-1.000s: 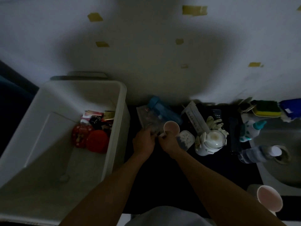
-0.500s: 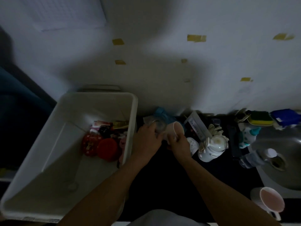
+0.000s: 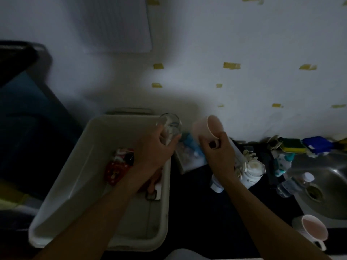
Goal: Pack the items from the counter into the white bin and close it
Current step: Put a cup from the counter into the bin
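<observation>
The open white bin (image 3: 75,177) stands at the left of the dark counter (image 3: 202,212), with red items (image 3: 114,171) and other small things inside. Above the bin's right rim, my left hand (image 3: 155,149) grips a clear glass (image 3: 170,128). My right hand (image 3: 219,154) holds a pale pink cup (image 3: 208,127) tilted on its side, raised above the counter just right of the bin. Behind the hands lie a blue item and a clear packet (image 3: 189,154). A white teapot (image 3: 253,169) sits to the right of my right hand.
A steel sink (image 3: 330,186) is at the right with a plastic bottle (image 3: 294,182) lying on its edge. A yellow-green sponge (image 3: 293,146) and a blue object (image 3: 317,144) rest by the wall. A second pink mug (image 3: 313,229) stands at the front right.
Both hands have lifted off the counter, the left carrying the glass over toward the bin and the right raising the pink cup. The camera has tilted up toward the wall.
</observation>
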`<move>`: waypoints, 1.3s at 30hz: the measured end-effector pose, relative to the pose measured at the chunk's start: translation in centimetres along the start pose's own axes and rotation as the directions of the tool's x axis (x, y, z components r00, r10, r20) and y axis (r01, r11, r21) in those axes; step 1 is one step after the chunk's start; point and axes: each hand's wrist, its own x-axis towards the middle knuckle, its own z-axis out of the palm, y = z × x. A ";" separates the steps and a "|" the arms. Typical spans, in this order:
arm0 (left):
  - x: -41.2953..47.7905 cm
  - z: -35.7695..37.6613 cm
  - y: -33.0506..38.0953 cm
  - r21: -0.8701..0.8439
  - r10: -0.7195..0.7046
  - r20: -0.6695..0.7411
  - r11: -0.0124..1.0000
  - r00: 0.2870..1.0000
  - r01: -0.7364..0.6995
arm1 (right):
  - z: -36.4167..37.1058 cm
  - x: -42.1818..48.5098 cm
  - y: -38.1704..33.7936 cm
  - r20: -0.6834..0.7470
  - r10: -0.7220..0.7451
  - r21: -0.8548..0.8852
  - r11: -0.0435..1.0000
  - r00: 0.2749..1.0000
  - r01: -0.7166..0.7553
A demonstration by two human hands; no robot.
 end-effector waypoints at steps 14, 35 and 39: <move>-3.6 -8.0 -11.2 0.206 -0.146 0.008 0.968 0.989 0.141 | 7.6 -4.9 -9.5 0.380 -0.277 -0.164 0.919 0.883 0.359; -9.3 -7.3 -21.2 0.176 -0.342 0.363 0.939 0.867 0.296 | 17.2 -13.7 -8.2 0.710 0.092 -0.358 0.901 0.699 0.245; -9.4 -7.1 -22.5 0.194 -0.371 0.432 0.928 0.822 0.317 | 18.3 -15.0 -7.9 0.748 0.128 -0.359 0.903 0.651 0.235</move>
